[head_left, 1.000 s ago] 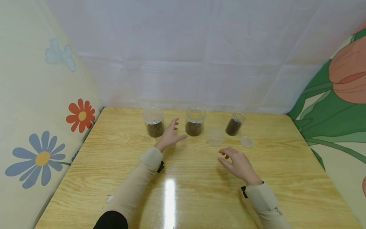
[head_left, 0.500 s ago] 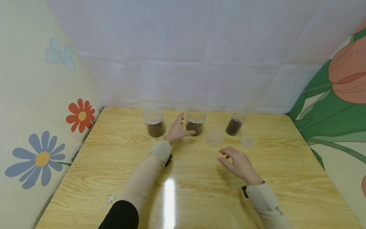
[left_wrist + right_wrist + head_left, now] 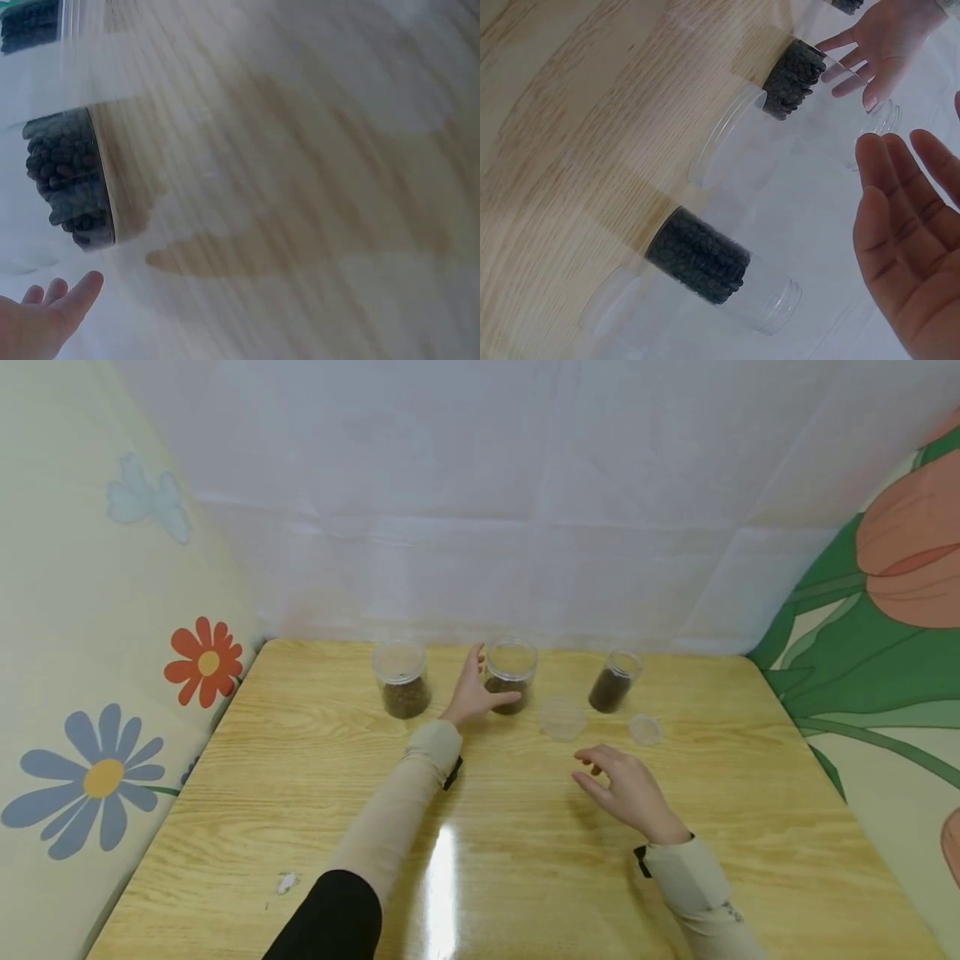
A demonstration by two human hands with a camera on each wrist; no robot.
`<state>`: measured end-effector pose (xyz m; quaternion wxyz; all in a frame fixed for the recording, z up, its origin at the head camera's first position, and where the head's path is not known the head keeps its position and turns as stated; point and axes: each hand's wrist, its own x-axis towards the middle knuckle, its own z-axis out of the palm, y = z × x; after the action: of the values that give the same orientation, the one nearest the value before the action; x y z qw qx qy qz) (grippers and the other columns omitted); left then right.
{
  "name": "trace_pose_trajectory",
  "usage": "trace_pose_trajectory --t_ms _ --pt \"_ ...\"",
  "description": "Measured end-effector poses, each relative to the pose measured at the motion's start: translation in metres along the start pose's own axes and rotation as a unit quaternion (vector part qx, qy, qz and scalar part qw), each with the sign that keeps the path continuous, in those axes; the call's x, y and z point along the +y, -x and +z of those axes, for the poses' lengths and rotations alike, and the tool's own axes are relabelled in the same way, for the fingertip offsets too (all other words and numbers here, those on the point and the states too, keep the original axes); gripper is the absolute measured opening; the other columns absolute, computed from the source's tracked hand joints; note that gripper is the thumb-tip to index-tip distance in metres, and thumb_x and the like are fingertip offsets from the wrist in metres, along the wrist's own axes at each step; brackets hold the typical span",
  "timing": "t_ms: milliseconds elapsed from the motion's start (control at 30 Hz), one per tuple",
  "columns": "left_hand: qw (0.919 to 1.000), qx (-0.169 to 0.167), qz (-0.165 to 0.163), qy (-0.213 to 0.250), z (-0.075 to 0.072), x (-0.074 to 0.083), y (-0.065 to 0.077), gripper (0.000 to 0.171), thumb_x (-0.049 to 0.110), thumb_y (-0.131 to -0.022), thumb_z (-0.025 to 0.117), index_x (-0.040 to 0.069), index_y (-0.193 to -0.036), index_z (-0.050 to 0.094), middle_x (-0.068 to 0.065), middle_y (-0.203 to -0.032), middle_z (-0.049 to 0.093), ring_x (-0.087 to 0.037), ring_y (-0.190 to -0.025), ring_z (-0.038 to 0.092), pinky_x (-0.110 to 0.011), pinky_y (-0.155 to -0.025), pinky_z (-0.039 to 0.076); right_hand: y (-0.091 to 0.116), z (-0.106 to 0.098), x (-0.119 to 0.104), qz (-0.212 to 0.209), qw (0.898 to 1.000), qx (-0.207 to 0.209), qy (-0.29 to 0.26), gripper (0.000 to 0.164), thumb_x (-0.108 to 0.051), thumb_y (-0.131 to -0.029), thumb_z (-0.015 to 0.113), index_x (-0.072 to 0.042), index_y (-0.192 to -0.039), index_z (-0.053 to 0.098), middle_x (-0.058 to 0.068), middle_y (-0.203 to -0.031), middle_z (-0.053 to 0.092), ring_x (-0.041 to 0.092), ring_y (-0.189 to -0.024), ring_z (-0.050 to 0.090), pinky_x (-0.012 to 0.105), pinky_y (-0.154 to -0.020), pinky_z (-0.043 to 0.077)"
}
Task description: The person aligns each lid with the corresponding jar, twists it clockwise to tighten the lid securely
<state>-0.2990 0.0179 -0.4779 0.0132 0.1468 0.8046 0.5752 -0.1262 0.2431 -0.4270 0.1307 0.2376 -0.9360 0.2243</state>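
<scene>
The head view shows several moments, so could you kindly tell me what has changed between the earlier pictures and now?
The left hand has moved right and slightly forward, from between the left jar and middle jar to the middle jar, its thumb now in front of it. Whether it touches the jar is unclear. The right hand, all three jars, including the right jar, and both lids, larger and smaller, stayed put.

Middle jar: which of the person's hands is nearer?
Left. The left hand is beside the middle jar, thumb across its front; the right hand is apart, lower and rightward in the head view.
</scene>
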Motion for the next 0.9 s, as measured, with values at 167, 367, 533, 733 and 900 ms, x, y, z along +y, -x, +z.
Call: trace_pose_trajectory --t_ms 167,367,533,733,900 --pt "0.9994 0.004 0.024 0.024 0.007 0.0 -0.002 0.109 0.025 -0.065 0.083 0.007 -0.145 0.011 -0.021 -0.141 0.029 -0.032 -0.127 0.032 -0.047 -0.101 0.03 -0.001 -0.001 -0.001 -0.002 1.0 0.0 0.003 0.022 -0.012 -0.08 0.069 -0.001 -0.098 0.065 0.01 -0.09 0.065 0.019 -0.07 0.06 0.026 -0.054 0.048" --pt "0.9977 -0.017 0.04 0.053 0.011 -0.005 -0.003 0.103 0.021 -0.07 0.08 0.011 -0.146 0.01 -0.018 -0.143 0.029 -0.032 -0.13 0.029 -0.045 -0.105 0.026 -0.002 -0.002 -0.001 0.005 1.0 -0.006 0.006 0.022 -0.013 -0.08 0.069 -0.002 -0.099 0.065 0.01 -0.091 0.065 0.019 -0.071 0.06 0.027 -0.055 0.049" --pt "0.9973 -0.024 0.036 0.059 0.01 -0.007 -0.001 0.099 0.022 -0.072 0.078 0.016 -0.146 0.012 -0.019 -0.142 0.03 -0.033 -0.129 0.03 -0.045 -0.103 0.029 -0.003 0.0 0.0 0.002 1.0 -0.01 0.004 0.022 -0.014 -0.081 0.069 -0.002 -0.099 0.065 0.01 -0.092 0.065 0.019 -0.071 0.06 0.027 -0.056 0.049" --pt "0.9968 -0.028 0.041 0.063 0.006 -0.006 0.002 0.096 0.02 -0.072 0.078 0.015 -0.144 0.014 -0.02 -0.141 0.031 -0.034 -0.128 0.031 -0.043 -0.103 0.031 -0.001 0.0 0.001 -0.003 1.0 -0.006 0.005 0.022 -0.013 -0.08 0.069 -0.002 -0.098 0.065 0.011 -0.092 0.065 0.019 -0.07 0.06 0.027 -0.056 0.049" --pt "0.998 -0.031 0.032 0.044 0.001 -0.007 0.008 0.096 0.021 -0.072 0.078 0.016 -0.144 0.014 -0.021 -0.142 0.028 -0.032 -0.13 0.029 -0.042 -0.103 0.03 0.0 -0.002 0.0 -0.003 1.0 -0.005 0.006 0.022 -0.013 -0.08 0.069 -0.001 -0.099 0.065 0.011 -0.092 0.065 0.019 -0.071 0.06 0.029 -0.057 0.049"
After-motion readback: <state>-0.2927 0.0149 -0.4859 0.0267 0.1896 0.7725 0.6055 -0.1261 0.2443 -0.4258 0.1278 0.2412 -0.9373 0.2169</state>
